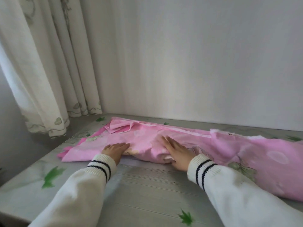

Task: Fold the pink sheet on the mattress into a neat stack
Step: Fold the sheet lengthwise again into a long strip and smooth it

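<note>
Under your arms lies a grey mattress printed with green leaves, set against a plain pale wall, with a cream curtain hanging at the left corner. The pink sheet stretches as a long, rumpled band along the mattress's far side, near the wall, its right end bunched and unfolded. Your left hand rests flat on the sheet's near edge, fingers straight and released. Your right hand lies palm down just to the right, fingers extended on the cloth, thumb at the near fold. Both white sleeves reach forward.
</note>
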The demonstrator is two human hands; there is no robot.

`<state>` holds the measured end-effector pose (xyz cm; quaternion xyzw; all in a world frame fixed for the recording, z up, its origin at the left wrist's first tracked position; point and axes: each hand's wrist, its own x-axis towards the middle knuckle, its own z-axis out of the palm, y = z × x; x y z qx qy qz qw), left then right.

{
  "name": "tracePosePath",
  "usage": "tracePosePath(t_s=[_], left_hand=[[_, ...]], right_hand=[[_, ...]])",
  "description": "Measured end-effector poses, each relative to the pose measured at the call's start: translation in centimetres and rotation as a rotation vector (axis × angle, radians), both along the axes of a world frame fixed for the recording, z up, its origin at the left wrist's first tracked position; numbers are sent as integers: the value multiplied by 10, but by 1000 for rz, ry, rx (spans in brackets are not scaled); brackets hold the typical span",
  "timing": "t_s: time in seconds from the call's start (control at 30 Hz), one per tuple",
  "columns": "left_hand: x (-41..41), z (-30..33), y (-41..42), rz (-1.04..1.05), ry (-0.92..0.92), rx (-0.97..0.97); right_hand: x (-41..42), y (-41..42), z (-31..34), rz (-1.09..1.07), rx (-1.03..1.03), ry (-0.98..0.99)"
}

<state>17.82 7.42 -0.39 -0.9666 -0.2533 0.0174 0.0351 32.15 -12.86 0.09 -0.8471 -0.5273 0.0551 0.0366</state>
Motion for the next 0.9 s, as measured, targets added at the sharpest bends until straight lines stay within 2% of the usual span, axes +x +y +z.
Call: tracePosePath(t_s=[0.17,0.4,0.5,0.67,0.9], left_hand=[[0,8,3,0,31,27],[-9,3,1,18,153,11],[-11,2,0,6,168,5],[-12,3,1,31,169,-9],[-11,14,1,100,161,42]], right_hand=[[-12,-10,11,37,-62,-65],[-9,-11,7,101,-151,-37],[-21,-18,5,147,-167,-136],[-20,-33,0,77,-260,-256],[-3,-26,9,-44,-151,-58]])
